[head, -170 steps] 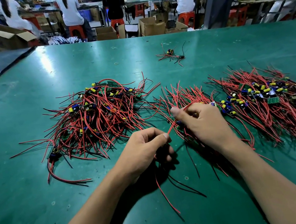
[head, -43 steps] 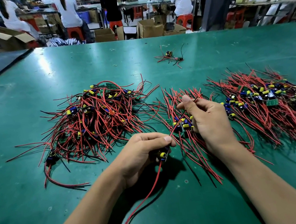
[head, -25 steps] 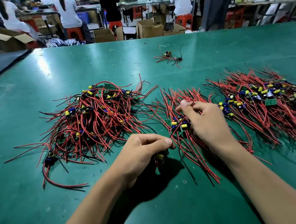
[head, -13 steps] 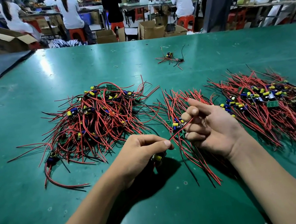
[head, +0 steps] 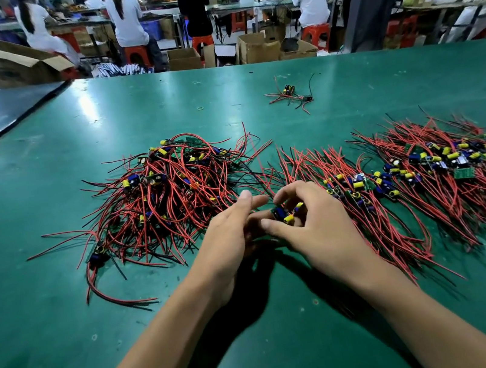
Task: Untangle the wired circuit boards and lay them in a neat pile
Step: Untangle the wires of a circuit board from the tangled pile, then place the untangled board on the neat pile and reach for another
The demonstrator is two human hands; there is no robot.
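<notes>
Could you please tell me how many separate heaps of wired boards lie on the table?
4: tangled heap at left, combed row in the middle, larger pile at right, small stray cluster farther back. The right hand holds one more board.

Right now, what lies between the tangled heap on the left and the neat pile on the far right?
In the head view, a middle pile of wired boards lies there, and the right hand pinches one board beside it.
</notes>
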